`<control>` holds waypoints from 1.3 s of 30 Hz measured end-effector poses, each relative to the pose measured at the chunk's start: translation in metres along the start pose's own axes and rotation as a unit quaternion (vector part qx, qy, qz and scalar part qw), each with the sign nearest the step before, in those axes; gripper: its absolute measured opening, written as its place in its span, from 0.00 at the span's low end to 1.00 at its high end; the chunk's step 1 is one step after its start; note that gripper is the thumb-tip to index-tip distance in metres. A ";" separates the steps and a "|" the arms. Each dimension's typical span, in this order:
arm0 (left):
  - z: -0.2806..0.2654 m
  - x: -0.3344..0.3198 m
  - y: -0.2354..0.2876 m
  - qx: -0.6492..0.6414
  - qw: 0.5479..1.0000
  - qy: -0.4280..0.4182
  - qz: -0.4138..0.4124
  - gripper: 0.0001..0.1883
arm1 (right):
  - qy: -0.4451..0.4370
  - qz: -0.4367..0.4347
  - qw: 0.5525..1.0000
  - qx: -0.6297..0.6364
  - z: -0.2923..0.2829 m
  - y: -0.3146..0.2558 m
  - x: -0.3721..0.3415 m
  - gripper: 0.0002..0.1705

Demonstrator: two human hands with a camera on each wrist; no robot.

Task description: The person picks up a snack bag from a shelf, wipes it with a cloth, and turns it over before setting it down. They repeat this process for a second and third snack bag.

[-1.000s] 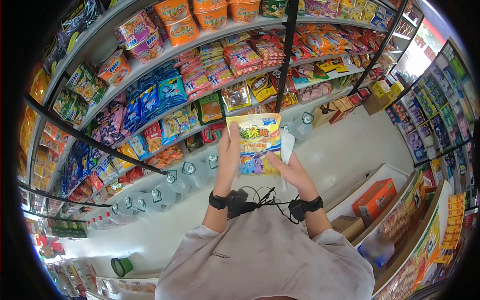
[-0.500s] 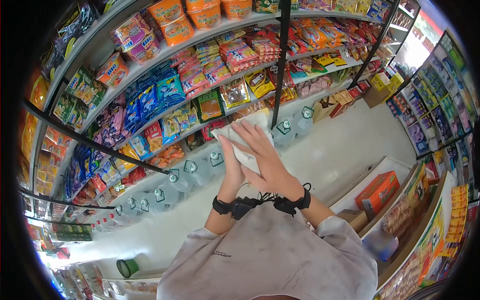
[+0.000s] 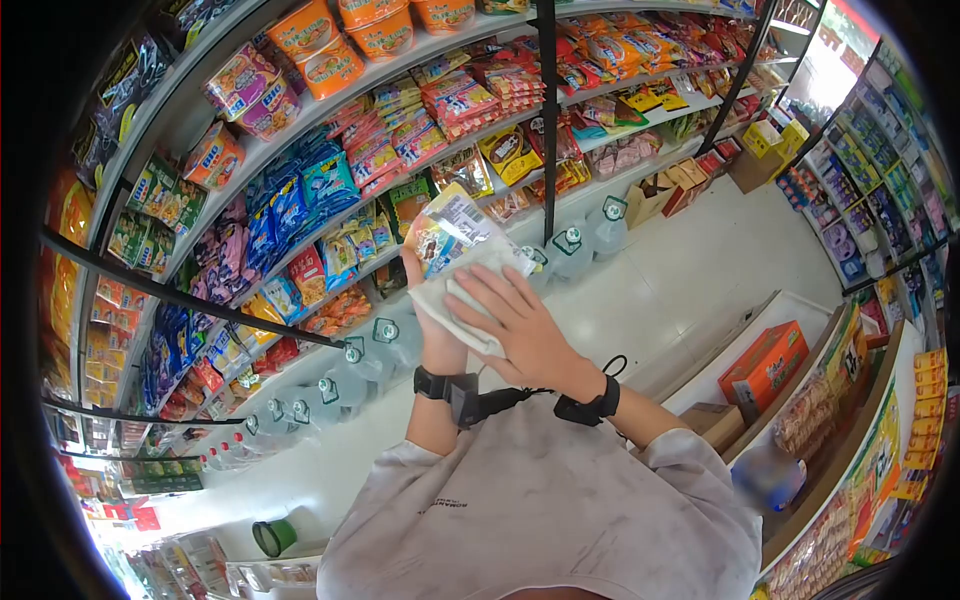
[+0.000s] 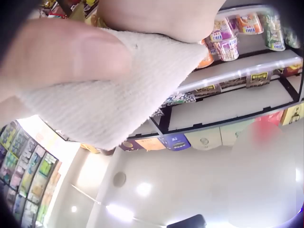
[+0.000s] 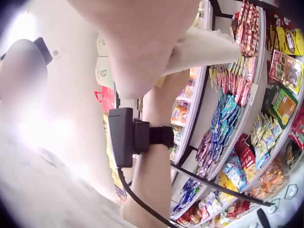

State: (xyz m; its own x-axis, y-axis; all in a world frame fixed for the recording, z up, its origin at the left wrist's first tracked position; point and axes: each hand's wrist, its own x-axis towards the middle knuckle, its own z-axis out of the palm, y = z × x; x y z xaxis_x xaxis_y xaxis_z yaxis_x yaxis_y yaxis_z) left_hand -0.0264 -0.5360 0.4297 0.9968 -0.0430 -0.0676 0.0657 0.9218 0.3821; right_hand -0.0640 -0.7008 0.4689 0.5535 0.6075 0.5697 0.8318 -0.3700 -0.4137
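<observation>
While the white cloth (image 3: pixel 455 312) and the right hand (image 3: pixel 525 330) cover its lower part, the yellow, white and blue plastic snack packet (image 3: pixel 432 238) sits in the left hand (image 3: pixel 440 338), in front of the person's chest. Left hand grips it from beneath, thumb side along one edge. Right hand lies flat over the cloth, fingers extended, pressing it onto the packet.

Around: grey metal shelves (image 3: pixel 665 115) run behind, stocked with orange noodle tubs (image 3: pixel 332 68), blue snack bags (image 3: pixel 290 208) and red and pink packets (image 3: pixel 460 100). Black upright post (image 3: pixel 549 130) stands beyond the hands, blocking a strip of stock. Clear plastic jugs with green handles (image 3: pixel 575 260) line the floor along the shelf base. Orange carton (image 3: pixel 765 372) is off to the right, in a white bin-like unit (image 3: pixel 690 385). Black strapped wrist devices (image 3: pixel 462 400) on both arms.

Packet looks tilted, printed side partly showing, with a pale panel and barcode near the top; film glossy, lightly creased. Cloth is folded, ribbed in the left wrist view.
</observation>
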 end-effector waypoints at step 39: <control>-0.095 0.057 0.105 0.208 0.962 0.162 -0.070 0.22 | 0.076 0.470 0.787 0.392 0.103 0.115 0.072 0.18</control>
State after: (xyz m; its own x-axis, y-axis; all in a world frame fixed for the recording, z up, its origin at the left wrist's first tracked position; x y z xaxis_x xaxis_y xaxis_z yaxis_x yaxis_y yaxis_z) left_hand 0.0326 -0.4051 0.3783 0.9145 0.0287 -0.4035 0.2783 0.6794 0.6789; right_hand 0.0673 -0.6266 0.3893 0.9575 0.2106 -0.1970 -0.1970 -0.0212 -0.9802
